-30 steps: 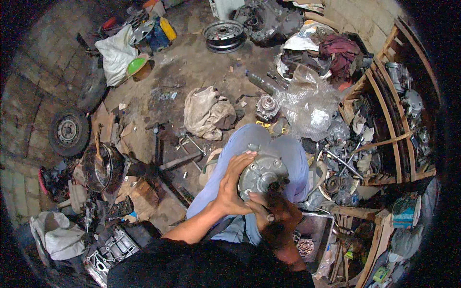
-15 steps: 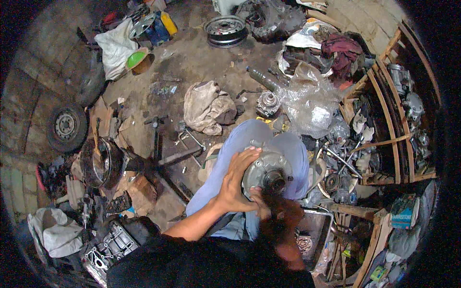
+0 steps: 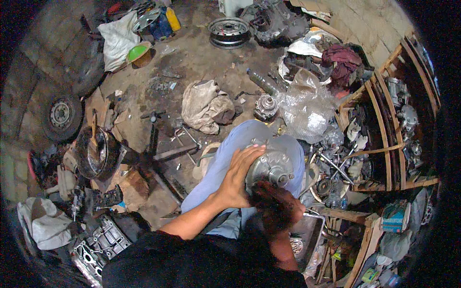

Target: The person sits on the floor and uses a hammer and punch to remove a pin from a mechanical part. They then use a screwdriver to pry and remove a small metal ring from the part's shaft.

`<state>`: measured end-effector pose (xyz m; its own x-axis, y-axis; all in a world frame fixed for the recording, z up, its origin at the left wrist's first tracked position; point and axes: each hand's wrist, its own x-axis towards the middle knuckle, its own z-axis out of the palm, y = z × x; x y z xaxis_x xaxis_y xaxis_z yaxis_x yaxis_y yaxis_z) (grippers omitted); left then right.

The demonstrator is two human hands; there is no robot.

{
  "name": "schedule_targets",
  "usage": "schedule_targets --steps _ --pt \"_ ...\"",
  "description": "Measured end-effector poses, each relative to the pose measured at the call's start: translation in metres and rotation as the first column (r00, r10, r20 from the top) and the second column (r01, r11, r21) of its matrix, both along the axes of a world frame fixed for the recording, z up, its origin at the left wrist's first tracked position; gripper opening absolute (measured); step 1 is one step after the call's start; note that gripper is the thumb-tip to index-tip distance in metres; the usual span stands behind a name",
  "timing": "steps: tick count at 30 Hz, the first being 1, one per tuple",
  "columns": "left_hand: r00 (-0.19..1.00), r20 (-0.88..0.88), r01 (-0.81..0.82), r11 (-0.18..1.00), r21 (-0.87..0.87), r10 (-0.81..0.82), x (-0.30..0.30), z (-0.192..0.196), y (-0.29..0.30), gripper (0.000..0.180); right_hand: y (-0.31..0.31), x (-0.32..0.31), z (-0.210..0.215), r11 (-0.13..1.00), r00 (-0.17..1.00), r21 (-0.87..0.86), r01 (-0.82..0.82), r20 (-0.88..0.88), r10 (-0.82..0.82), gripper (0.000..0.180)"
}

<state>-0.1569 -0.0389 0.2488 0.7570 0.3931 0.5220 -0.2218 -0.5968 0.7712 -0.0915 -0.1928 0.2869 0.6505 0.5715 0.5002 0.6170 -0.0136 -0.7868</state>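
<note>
Our left hand (image 3: 238, 180) flat against metal housing (image 3: 270, 167), bracing it on lap; right hand (image 3: 276, 207) clamped on lower edge, likely steadying.

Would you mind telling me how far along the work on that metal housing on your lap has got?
Done: the round metal housing is off any machine and rests on the lap. In hand: the left hand lies flat against its side to steady it, while the grease-blackened right hand works at its lower edge. Left: the hub is in place at its centre; whether anything has come off cannot be told.
</note>
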Motion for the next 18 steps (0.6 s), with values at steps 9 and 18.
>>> schedule_targets --steps 9,18 --pt "0.996 -0.084 0.023 0.999 0.037 -0.020 -0.005 -0.001 0.002 0.101 0.004 -0.005 0.034 0.974 0.987 0.178 0.139 0.059 -0.152 0.011" --pt "0.999 -0.051 0.001 0.998 0.061 0.002 0.001 -0.010 0.001 0.101 -0.005 0.000 0.065 0.992 0.990 -0.059 0.109 0.096 -0.103 0.043"
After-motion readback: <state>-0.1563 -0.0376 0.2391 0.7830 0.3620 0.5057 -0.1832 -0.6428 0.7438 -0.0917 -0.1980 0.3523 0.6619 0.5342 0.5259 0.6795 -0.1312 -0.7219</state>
